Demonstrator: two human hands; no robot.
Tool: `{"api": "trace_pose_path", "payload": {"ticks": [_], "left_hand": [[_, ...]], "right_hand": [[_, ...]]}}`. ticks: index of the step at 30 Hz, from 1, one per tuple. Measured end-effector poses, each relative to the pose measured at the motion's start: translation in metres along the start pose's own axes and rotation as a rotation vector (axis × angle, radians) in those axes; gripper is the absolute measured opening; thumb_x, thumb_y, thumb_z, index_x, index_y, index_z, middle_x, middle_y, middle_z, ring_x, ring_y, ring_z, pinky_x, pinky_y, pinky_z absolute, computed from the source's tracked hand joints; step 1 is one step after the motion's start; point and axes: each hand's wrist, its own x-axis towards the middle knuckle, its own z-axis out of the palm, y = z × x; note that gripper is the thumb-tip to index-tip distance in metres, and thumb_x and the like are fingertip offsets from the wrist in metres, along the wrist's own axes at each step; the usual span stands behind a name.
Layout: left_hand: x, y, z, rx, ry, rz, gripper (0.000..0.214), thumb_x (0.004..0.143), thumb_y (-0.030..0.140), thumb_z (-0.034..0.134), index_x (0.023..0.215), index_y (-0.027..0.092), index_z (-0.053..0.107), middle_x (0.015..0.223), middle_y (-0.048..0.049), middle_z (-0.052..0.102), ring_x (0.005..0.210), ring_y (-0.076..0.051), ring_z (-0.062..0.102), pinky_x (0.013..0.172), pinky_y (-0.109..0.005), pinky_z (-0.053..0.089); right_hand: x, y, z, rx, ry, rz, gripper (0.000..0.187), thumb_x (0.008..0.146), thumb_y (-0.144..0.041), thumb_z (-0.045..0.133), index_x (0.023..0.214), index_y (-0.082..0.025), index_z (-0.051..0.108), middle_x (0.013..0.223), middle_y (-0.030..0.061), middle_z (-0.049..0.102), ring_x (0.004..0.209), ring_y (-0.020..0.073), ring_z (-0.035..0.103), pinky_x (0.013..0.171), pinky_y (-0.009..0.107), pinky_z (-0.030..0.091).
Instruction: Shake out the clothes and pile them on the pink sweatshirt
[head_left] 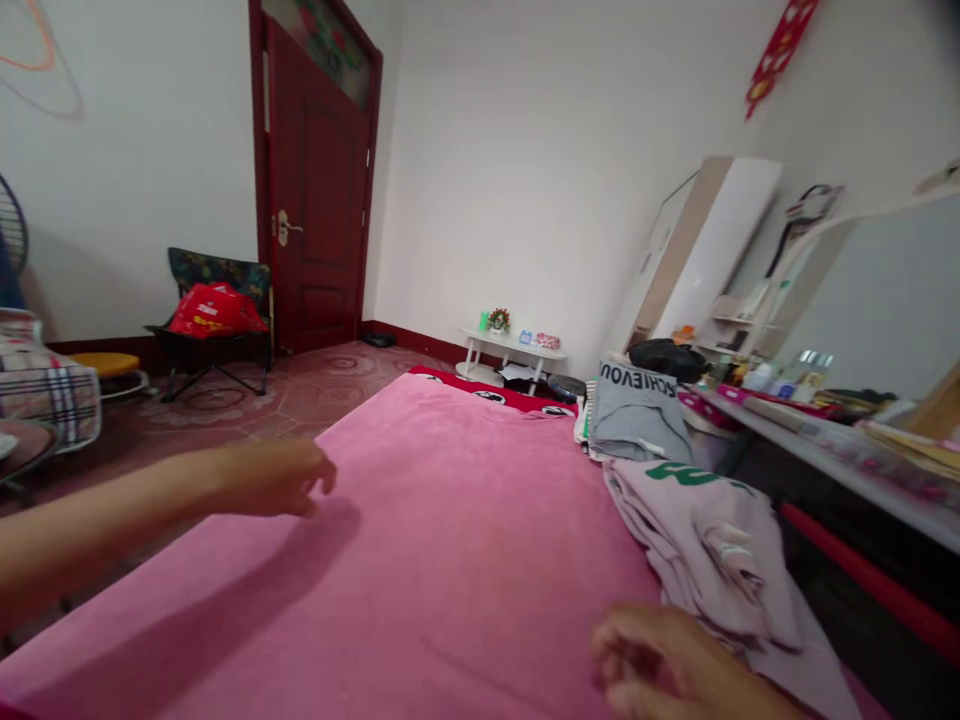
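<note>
A pink blanket (450,540) covers the bed in front of me. My left hand (274,478) hovers over the blanket's left edge, blurred, fingers loosely curled with nothing visible in them. My right hand (664,665) is low at the bottom right, fingers curled, next to a pale lilac garment (712,530) with green lettering that lies crumpled on the blanket's right side. Behind it sits a folded grey garment (637,410) with white letters.
A dark red door (319,190) stands at the back left, with a folding chair (214,330) holding a red bag beside it. A small white table (510,352) stands by the far wall. A cluttered dresser with mirror (840,420) runs along the right.
</note>
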Motion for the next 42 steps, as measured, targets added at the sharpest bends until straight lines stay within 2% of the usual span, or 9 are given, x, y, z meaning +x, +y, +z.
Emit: {"api": "trace_pose_path", "payload": {"ticks": [1, 3, 5, 7, 10, 12, 15, 19, 42], "left_hand": [[0.030, 0.013, -0.002, 0.005, -0.018, 0.101, 0.021, 0.072, 0.020, 0.065, 0.093, 0.023, 0.070, 0.080, 0.0023, 0.066, 0.070, -0.012, 0.054, 0.064, -0.019, 0.032], [0.084, 0.048, 0.004, -0.078, -0.009, 0.317, 0.021, 0.076, 0.024, 0.062, 0.096, 0.023, 0.071, 0.080, 0.0001, 0.068, 0.067, -0.013, 0.057, 0.061, -0.020, 0.034], [0.128, 0.087, 0.024, -0.153, 0.096, 0.420, 0.023, 0.077, 0.028, 0.062, 0.098, 0.023, 0.070, 0.081, -0.0012, 0.069, 0.068, -0.015, 0.059, 0.061, -0.022, 0.037], [0.162, 0.119, 0.054, -0.198, 0.270, 0.356, 0.022, 0.074, 0.027, 0.064, 0.095, 0.023, 0.071, 0.083, -0.0025, 0.069, 0.071, -0.017, 0.060, 0.062, -0.023, 0.040], [0.191, 0.141, 0.097, -0.232, 0.369, 0.298, 0.021, 0.080, 0.023, 0.056, 0.096, 0.020, 0.070, 0.093, -0.0073, 0.067, 0.086, -0.021, 0.060, 0.073, -0.027, 0.043], [0.199, 0.142, 0.115, -0.259, 0.403, 0.277, 0.022, 0.082, 0.021, 0.052, 0.096, 0.018, 0.069, 0.096, -0.0093, 0.065, 0.091, -0.021, 0.058, 0.079, -0.030, 0.043], [0.201, 0.133, 0.125, -0.296, 0.420, 0.297, 0.021, 0.080, 0.021, 0.054, 0.096, 0.019, 0.069, 0.094, -0.0083, 0.064, 0.091, -0.020, 0.057, 0.081, -0.029, 0.043], [0.201, 0.127, 0.125, -0.320, 0.425, 0.339, 0.021, 0.079, 0.022, 0.057, 0.096, 0.020, 0.070, 0.092, -0.0067, 0.063, 0.088, -0.019, 0.056, 0.080, -0.028, 0.043], [0.203, 0.129, 0.129, -0.330, 0.445, 0.348, 0.021, 0.079, 0.020, 0.056, 0.096, 0.020, 0.070, 0.092, -0.0070, 0.062, 0.088, -0.019, 0.056, 0.079, -0.028, 0.043]], "right_hand": [[0.025, -0.007, 0.003, 0.062, -0.036, -0.054, 0.016, 0.070, -0.016, 0.058, 0.079, -0.024, 0.068, 0.076, -0.0003, 0.067, 0.071, 0.0144, 0.061, 0.063, 0.023, 0.044], [0.076, -0.013, 0.016, 0.099, -0.020, -0.164, 0.014, 0.074, -0.018, 0.053, 0.079, -0.020, 0.066, 0.071, -0.0004, 0.065, 0.065, 0.0135, 0.057, 0.058, 0.022, 0.040], [0.121, -0.008, 0.037, 0.010, 0.135, -0.228, 0.011, 0.073, -0.017, 0.054, 0.075, -0.019, 0.065, 0.074, 0.0010, 0.065, 0.069, 0.0140, 0.057, 0.063, 0.023, 0.039], [0.156, 0.007, 0.058, -0.058, 0.301, -0.227, 0.012, 0.073, -0.015, 0.054, 0.076, -0.019, 0.065, 0.079, 0.0021, 0.066, 0.072, 0.0145, 0.057, 0.067, 0.023, 0.038], [0.180, 0.031, 0.079, -0.032, 0.430, -0.139, 0.016, 0.080, -0.019, 0.048, 0.071, -0.019, 0.062, 0.068, 0.0003, 0.061, 0.064, 0.0133, 0.053, 0.060, 0.022, 0.035], [0.181, 0.040, 0.083, 0.020, 0.426, -0.159, 0.018, 0.081, -0.021, 0.048, 0.069, -0.019, 0.061, 0.066, -0.0005, 0.059, 0.062, 0.0130, 0.052, 0.059, 0.022, 0.034], [0.177, 0.042, 0.080, 0.102, 0.408, -0.198, 0.016, 0.078, -0.021, 0.049, 0.070, -0.018, 0.063, 0.068, -0.0003, 0.059, 0.063, 0.0129, 0.052, 0.060, 0.022, 0.036], [0.177, 0.040, 0.079, 0.132, 0.394, -0.181, 0.016, 0.078, -0.021, 0.050, 0.070, -0.018, 0.063, 0.067, -0.0008, 0.059, 0.062, 0.0129, 0.051, 0.059, 0.022, 0.036], [0.172, 0.040, 0.081, 0.103, 0.385, -0.200, 0.015, 0.077, -0.018, 0.051, 0.074, -0.018, 0.065, 0.073, 0.0008, 0.061, 0.065, 0.0145, 0.054, 0.063, 0.025, 0.041]]}}
